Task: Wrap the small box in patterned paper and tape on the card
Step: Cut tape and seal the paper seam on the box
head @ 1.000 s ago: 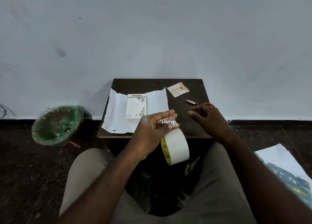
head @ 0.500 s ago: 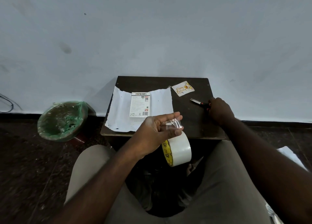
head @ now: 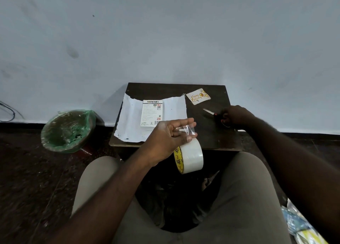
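Observation:
A small white box (head: 151,112) lies on a sheet of wrapping paper (head: 131,121), white side up, on the dark low table (head: 209,133). My left hand (head: 169,138) hovers over the table's front edge, and a clear strip of tape (head: 187,130) runs from its fingertips down to the hanging tape roll (head: 191,156). My right hand (head: 234,115) grips the handles of the scissors (head: 209,112) lying on the table's right side. A birthday card (head: 198,96) lies at the back right.
A bin lined with green plastic (head: 67,130) stands on the dark floor to the left. More patterned paper (head: 301,227) lies on the floor at the lower right. My knees sit under the table's front edge. A pale wall stands right behind the table.
My right hand has moved away from the tape to the right and closed on the scissors' handles. The left hand stays put, the strip on its fingertips.

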Motion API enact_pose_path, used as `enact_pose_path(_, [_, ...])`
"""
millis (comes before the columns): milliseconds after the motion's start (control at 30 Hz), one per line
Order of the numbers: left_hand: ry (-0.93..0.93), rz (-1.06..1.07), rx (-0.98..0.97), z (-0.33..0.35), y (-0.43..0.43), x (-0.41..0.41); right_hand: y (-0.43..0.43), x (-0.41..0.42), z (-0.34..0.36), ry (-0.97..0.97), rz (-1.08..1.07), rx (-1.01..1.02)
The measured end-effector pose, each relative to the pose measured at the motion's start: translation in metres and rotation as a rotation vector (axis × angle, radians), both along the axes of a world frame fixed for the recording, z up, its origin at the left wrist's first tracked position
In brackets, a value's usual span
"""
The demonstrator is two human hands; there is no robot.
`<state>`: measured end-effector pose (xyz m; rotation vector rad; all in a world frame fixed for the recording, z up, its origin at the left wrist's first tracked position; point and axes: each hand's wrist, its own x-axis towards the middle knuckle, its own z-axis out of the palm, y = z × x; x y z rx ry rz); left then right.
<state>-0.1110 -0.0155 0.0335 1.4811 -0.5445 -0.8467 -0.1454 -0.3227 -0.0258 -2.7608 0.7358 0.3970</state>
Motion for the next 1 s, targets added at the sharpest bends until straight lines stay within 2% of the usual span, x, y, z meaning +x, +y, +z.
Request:
enact_pose_path(133, [0.039,0.013,-0.046,0.003,0.006,0.003,0.041,-0.026,0.025,-0.321,-0.009,0.471])
enact_pose_path(233, [0.070,0.018,-0.075,0.006,0.012,0.005,0.070,-0.057,0.054,-0.441,0.008,0.851])
enact_pose_path(300, [0.079,0.004,-0.090,0.009,0.015,0.006,0.080,-0.074,0.077,-0.474,-0.001,1.020])
enact_pose_path(433, [0.072,-0.049,-0.109,0.018,0.020,0.005,0.085,-0.094,0.113,-0.474,0.003,1.036])
enact_pose_path(567, [0.040,-0.112,-0.139,0.027,0.021,0.000,0.084,-0.102,0.131,-0.341,0.126,0.919])
enact_pose_path(767, [0.024,-0.159,-0.156,0.035,0.022,-0.006,0.084,-0.105,0.141,-0.113,0.207,0.947])
enact_pose_path(1000, [0.070,-0.246,-0.153,0.041,0.024,-0.009,0.095,-0.101,0.141,-0.068,0.229,1.032])
